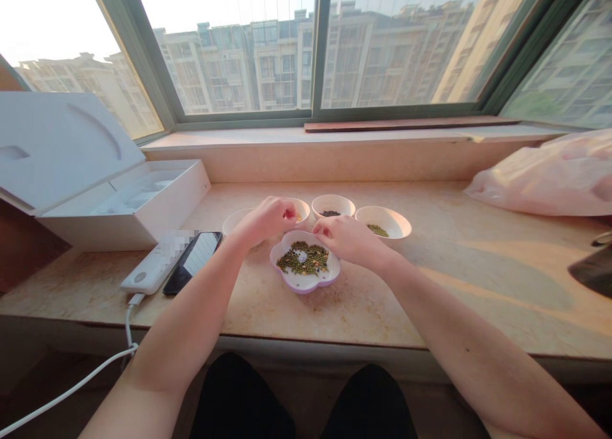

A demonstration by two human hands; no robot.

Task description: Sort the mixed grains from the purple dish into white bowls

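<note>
Sunlit counter (406, 286) bears beans (314, 259) beside curled left hand (271, 218) and right hand (350, 237) (contents, I cannot tell), seemingly mid-sorting, next needing precise release.

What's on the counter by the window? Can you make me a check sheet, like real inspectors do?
Surface: pale marbled counter, sunlit patches on its right side.
Things in use: flower-shaped dish holding mixed beans, mostly green. Behind it, four white bowls; from the right: green beans, dark beans, yellowish bits, and one partly hidden.
Clutter: open white box, phone and white gadget at left; plastic bag and dark object at right.
Hands: left hand by the yellowish bits; right hand at the dish's far rim. Can't tell whether either holds a bean.
Cables: one white cable, plugged into the gadget, hanging over the front edge.
Surroundings: window behind, buildings outside.
</note>
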